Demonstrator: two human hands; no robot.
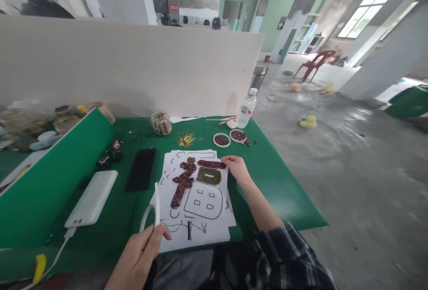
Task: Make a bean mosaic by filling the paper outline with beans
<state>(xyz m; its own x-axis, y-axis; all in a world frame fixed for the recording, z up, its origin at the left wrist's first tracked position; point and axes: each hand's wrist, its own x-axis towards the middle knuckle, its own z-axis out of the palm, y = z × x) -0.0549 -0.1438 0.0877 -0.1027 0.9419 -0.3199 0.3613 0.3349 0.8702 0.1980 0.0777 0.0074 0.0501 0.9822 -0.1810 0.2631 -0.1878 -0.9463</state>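
Note:
A stack of white paper [209, 232] with black line drawings lies on the green table. Dark red beans fill one long shape [183, 187] and a horizontal bar [210, 164] on the top sheet; small green beans [211, 176] fill a square outline and a small spot above. My right hand [236, 167] has its fingertips pinched at the bar's right end; whatever they hold is too small to make out. Closed around a thin white ring-shaped thing [147, 218], my left hand [143, 247] rests by the sheet's lower left corner.
Two shallow white lids of red beans [221, 140] [238, 135], a water bottle [247, 108], yellow bits [186, 139] and a jar [161, 123] sit beyond the paper. Leftward lie a black phone [141, 169], a cabled white power bank [92, 198] and a green divider [56, 165].

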